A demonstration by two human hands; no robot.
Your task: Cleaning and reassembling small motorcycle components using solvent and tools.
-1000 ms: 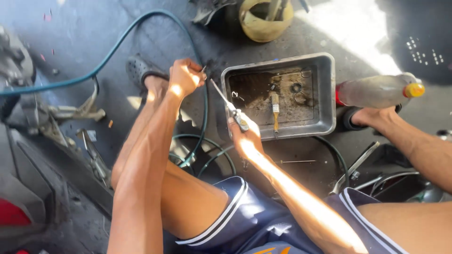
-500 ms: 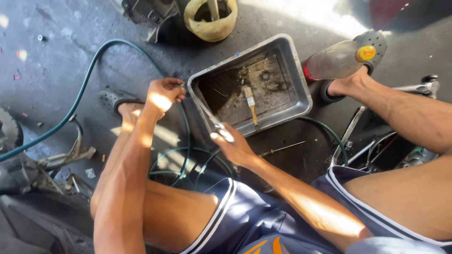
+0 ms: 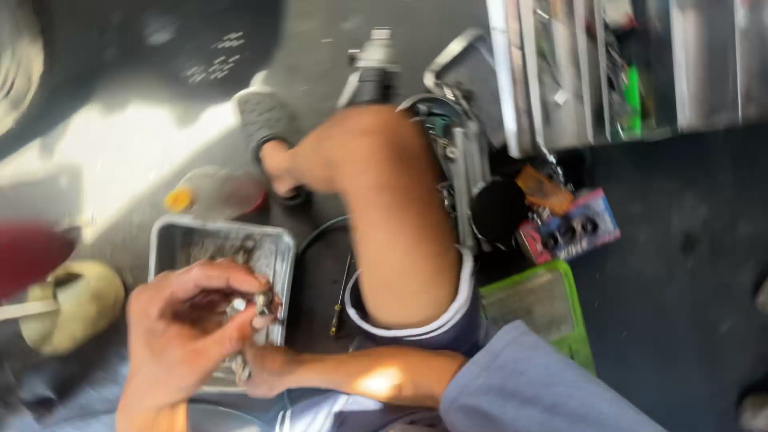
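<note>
The dark grey concrete floor (image 3: pixel 688 264) is the biggest thing here, and the person sits low on it with one bare knee (image 3: pixel 384 160) up in the middle of the view. A tall silver metal tool cabinet (image 3: pixel 592 72) stands at the top right. A flat green plastic tray (image 3: pixel 552 308) lies beside the leg. At the lower left sits a shallow grey metal tray (image 3: pixel 272 248) with small greasy bits in it. A round yellow plastic tub (image 3: pixel 76 308) is just left of that tray, and a clear plastic bottle with an orange cap (image 3: pixel 210 194) lies just above it.

The left hand (image 3: pixel 188 320) is over the grey metal tray, fingers curled and pinching a small shiny metal part (image 3: pixel 258 302) between thumb and fingertips. The right hand (image 3: pixel 264 370) is below it at the tray's near edge, mostly hidden, so I cannot tell if it grips anything.

To do this well, it looks best to keep the small part low over the tray, so a slip drops it inside and not on the floor. A firm pinch helps, as it may be oily.

The picture is blurry, so the part's long way is hard to tell. A thin screwdriver with a yellow handle (image 3: pixel 340 300) lies on the floor beside the tray, long way running up and down the view, handle nearest the person.
</note>
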